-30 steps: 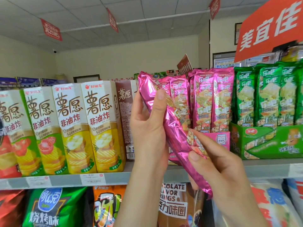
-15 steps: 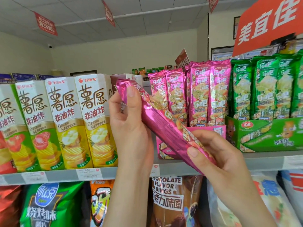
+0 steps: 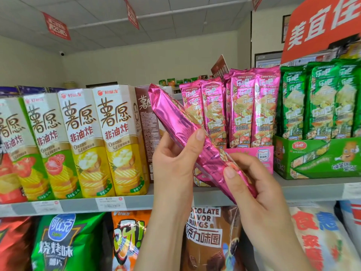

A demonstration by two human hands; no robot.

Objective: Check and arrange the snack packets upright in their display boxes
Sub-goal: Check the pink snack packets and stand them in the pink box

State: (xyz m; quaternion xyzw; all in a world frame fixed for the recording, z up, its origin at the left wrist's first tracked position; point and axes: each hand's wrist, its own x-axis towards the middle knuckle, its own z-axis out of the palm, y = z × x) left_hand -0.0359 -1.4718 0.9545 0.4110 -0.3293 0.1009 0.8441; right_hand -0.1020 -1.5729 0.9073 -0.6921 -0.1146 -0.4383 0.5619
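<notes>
A long pink foil snack packet (image 3: 176, 118) is held slanted in front of the shelf, its top end up and to the left. My left hand (image 3: 175, 163) grips its middle, thumb on the front. My right hand (image 3: 252, 184) pinches its lower end. Behind it, several matching pink packets (image 3: 252, 106) stand upright in a pink display box (image 3: 261, 155). To the right, green packets (image 3: 320, 100) stand upright in a green display box (image 3: 316, 159).
Tall white-and-yellow chip cartons (image 3: 117, 141) and a brown carton (image 3: 148, 130) fill the shelf on the left. The grey shelf edge (image 3: 312, 188) carries price tags. Large snack bags (image 3: 64, 243) hang on the shelf below. A red sign (image 3: 320, 26) hangs at upper right.
The pink packet has tilted further over, its top end swinging left. My left hand slid from the top end down to the middle. The view shifted slightly.
</notes>
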